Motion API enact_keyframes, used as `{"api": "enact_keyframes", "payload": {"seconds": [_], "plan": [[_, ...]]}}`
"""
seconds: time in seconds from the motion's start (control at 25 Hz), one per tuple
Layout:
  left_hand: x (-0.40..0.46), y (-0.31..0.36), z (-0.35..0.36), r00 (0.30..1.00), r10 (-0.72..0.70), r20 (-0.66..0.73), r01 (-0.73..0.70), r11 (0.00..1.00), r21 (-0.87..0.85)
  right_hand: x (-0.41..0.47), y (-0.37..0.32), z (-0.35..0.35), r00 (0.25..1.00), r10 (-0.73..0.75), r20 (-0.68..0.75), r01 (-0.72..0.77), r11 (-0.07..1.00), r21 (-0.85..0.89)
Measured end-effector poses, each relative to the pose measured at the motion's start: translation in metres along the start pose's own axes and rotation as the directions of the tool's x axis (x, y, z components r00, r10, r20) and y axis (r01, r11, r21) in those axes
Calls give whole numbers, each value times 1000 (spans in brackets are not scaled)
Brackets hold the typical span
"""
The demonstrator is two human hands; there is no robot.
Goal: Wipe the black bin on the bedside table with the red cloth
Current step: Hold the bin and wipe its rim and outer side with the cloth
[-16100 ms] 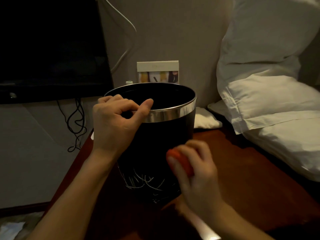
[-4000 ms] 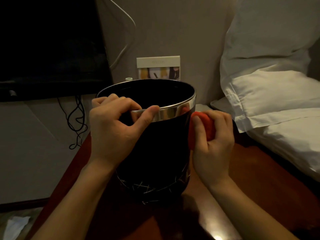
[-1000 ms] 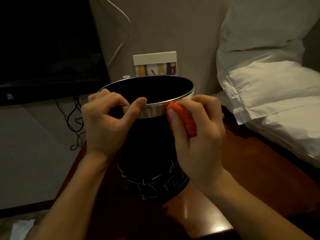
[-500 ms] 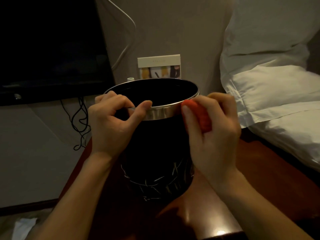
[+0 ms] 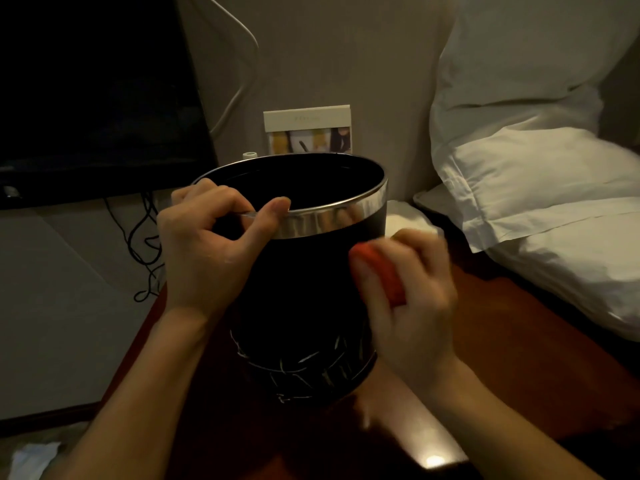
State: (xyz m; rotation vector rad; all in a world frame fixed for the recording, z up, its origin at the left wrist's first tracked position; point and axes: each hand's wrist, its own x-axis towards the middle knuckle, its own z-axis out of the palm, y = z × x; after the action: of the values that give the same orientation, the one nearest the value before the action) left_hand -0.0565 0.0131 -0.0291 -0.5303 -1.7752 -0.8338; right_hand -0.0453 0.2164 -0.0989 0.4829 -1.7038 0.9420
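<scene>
The black bin with a shiny metal rim and white scratch-like marks near its base stands upright on the reddish wooden bedside table. My left hand grips the bin's near-left rim, thumb outside and fingers curled over the edge. My right hand holds the bunched red cloth and presses it against the bin's right side, below the metal band. The right hand is motion-blurred.
White pillows lie close on the right, against the table edge. A small card stand stands behind the bin by the wall. A dark screen and dangling cables are on the left. Crumpled paper lies on the floor.
My right hand with the red cloth has slid down from the metal rim to the bin's black side wall. The left hand keeps its grip on the rim.
</scene>
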Motion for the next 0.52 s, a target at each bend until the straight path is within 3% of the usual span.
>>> {"api": "enact_keyframes", "payload": {"seconds": [0.12,0.28,0.36,0.44,0.52], "plan": [[0,1,1,1000,-7,-7,8,1000,5,-9,4,2,994,107,-22,-106,994,27],[0,1,2,1000,-3,-10,3,1000,-10,-87,9,2,954,146,262,-167,984,60],[-1,0,1,1000,-2,-8,2,1000,-20,-97,14,-1,936,135,326,-164,984,63],[-1,0,1,1000,-10,4,10,999,-33,-73,19,1,948,203,243,-224,973,59],[0,-1,1,1000,-15,3,15,999,-28,-31,24,5,929,363,65,-368,924,103]]}}
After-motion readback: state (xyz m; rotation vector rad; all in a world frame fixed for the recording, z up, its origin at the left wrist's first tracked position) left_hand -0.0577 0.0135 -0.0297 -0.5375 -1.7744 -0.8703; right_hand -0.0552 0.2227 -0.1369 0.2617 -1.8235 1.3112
